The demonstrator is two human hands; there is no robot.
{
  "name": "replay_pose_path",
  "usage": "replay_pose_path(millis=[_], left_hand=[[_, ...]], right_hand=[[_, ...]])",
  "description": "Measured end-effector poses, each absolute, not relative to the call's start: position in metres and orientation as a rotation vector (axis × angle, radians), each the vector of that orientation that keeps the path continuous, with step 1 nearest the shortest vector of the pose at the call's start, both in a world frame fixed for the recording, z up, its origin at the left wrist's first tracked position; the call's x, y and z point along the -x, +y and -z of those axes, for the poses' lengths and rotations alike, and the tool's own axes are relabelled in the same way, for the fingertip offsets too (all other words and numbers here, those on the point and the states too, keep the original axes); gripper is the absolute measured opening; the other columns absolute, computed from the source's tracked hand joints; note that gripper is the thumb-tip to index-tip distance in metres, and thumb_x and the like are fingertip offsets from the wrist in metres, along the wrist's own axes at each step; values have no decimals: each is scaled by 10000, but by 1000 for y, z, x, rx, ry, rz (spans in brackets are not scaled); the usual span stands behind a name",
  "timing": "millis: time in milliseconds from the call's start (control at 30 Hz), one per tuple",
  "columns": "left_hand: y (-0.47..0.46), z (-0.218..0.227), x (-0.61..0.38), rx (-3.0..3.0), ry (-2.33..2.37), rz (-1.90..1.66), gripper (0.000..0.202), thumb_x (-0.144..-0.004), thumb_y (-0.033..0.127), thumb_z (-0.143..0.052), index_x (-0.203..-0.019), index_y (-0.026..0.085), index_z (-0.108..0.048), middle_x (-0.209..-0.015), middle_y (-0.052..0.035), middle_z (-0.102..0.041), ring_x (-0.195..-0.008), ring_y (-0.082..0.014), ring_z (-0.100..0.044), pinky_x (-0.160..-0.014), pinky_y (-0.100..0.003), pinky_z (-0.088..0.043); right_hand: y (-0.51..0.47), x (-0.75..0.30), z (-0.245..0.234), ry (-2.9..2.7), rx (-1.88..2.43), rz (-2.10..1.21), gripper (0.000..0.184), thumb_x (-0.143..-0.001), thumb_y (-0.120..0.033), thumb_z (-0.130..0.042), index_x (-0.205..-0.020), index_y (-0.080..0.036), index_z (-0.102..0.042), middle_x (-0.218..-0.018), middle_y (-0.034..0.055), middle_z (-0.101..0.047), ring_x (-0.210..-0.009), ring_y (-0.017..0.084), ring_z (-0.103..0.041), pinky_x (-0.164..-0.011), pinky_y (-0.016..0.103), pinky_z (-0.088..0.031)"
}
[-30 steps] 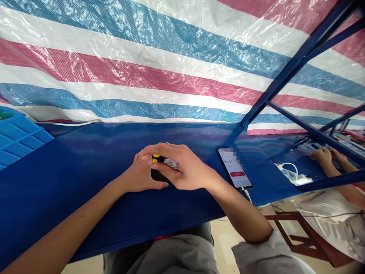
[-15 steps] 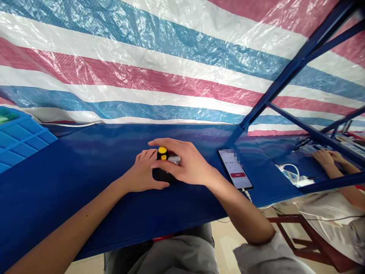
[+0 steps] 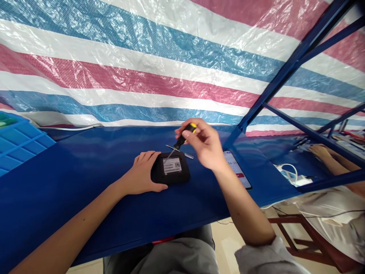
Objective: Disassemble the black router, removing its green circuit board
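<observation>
A flat black box (image 3: 182, 176) lies on the blue table, a white printed label (image 3: 172, 166) with a square code facing up. My left hand (image 3: 142, 173) grips its left side, thumb along the near edge and fingers over the far left corner. Above the box's far right side, my right hand (image 3: 205, 144) is closed round the black and yellow handle of a screwdriver (image 3: 180, 141). Its shaft slants down left over the label; whether the tip touches the box I cannot tell. Just behind the box lies a thin tool with a clear handle (image 3: 188, 155).
A phone (image 3: 236, 167) showing a timer lies to the right, partly behind my right wrist. At far left stands a blue plastic crate (image 3: 25, 142). Blue metal bars (image 3: 273, 87) rise on the right. Beyond them are a white cable (image 3: 292, 173) and another person's hands (image 3: 321, 152).
My right hand has lifted the screwdriver up and right, tilting it from upright to slanted. The label and the thin tool behind the box now show. My left hand stays on the box.
</observation>
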State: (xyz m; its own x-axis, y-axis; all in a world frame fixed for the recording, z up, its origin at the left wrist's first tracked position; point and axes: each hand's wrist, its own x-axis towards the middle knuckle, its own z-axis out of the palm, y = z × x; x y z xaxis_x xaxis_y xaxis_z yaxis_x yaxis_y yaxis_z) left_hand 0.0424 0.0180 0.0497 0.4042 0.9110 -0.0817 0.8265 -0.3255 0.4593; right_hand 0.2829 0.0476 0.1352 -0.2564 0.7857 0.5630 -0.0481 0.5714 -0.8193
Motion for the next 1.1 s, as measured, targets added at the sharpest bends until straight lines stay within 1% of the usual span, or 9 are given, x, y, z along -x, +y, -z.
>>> replay_pose_path(millis=[133, 233, 300, 467, 633, 800, 933, 1000, 1100], left_hand=[[17, -55, -35, -2225, 1471, -215, 1198, -711, 797, -768, -1669, 221, -335, -1668, -190, -413, -1560, -474, -333, -1272, -658, -323], [18, -60, -26, -2205, 1463, -158, 1209, -694, 763, -799, -1687, 246, -343, -1698, -169, -407, -1582, -469, -333, -1283, -642, -334], [19, -62, -20, -2182, 1471, -116, 1266, -681, 725, -817, -1725, 234, -296, -1753, -168, -353, -1630, -474, -271, -1305, -642, -308], [18, -59, -11, -2155, 1484, -79, 1318, -710, 724, -787, -1773, 214, -197, -1828, -160, -241, -1691, -444, -179, -1338, -605, -274], [16, -56, -11, -2157, 1507, -131, 1367, -692, 795, -790, -1769, 182, -214, -1798, -201, -304, -1669, -477, -233, -1313, -627, -328], [14, -58, -13, -2186, 1474, -211, 1347, -709, 779, -807, -1770, 215, -197, -1816, -201, -277, -1678, -481, -209, -1311, -657, -315], [12, -62, -16, -2197, 1403, -201, 1385, -703, 749, -844, -1779, 221, -151, -1865, -162, -149, -1716, -441, -75, -1357, -620, -221], [12, -64, -18, -2198, 1371, -179, 1398, -690, 723, -873, -1782, 239, -147, -1874, -133, -112, -1722, -427, -47, -1367, -612, -198], [15, -68, -21, -2185, 1351, -148, 1395, -669, 663, -906, -1779, 236, -177, -1871, -126, -133, -1722, -425, -64, -1369, -615, -197]], right_hand=[[58, -314, -143, -1492, 836, -455, 192, -884, -380, -805, -1036, -273, -755, -1071, 21, -737, -925, 168, -705, -768, 307, -592], [65, -328, -130, -1466, 1020, -423, 264, -853, -444, -800, -1013, -241, -750, -961, 7, -726, -731, 143, -642, -714, 308, -562], [69, -328, -116, -1491, 1146, -438, 297, -859, -474, -782, -996, -219, -714, -894, 13, -716, -718, 163, -647, -685, 305, -543], [77, -318, -85, -1745, 1505, -344, 180, -915, -356, -741, -954, -227, -622, -976, 49, -761, -820, 198, -686, -789, 313, -534], [90, -315, -69, -1894, 1655, -329, 167, -925, -266, -763, -908, -235, -600, -875, 28, -743, -775, 212, -670, -680, 296, -443], [92, -315, -65, -2060, 1747, -268, 106, -957, -249, -759, -970, -222, -657, -986, 67, -767, -871, 241, -696, -711, 309, -444], [75, -317, -72, -2163, 1708, -153, 154, -1053, -297, -646, -1143, -182, -695, -1294, 163, -722, -1223, 306, -650, -945, 361, -494], [63, -319, -75, -2261, 1675, -159, 176, -1049, -334, -670, -1125, -185, -725, -1219, 145, -746, -1197, 307, -664, -962, 368, -503], [50, -320, -77, -2399, 1644, -201, 160, -1012, -302, -731, -1121, -189, -761, -1175, 132, -772, -1145, 306, -700, -912, 360, -525]])
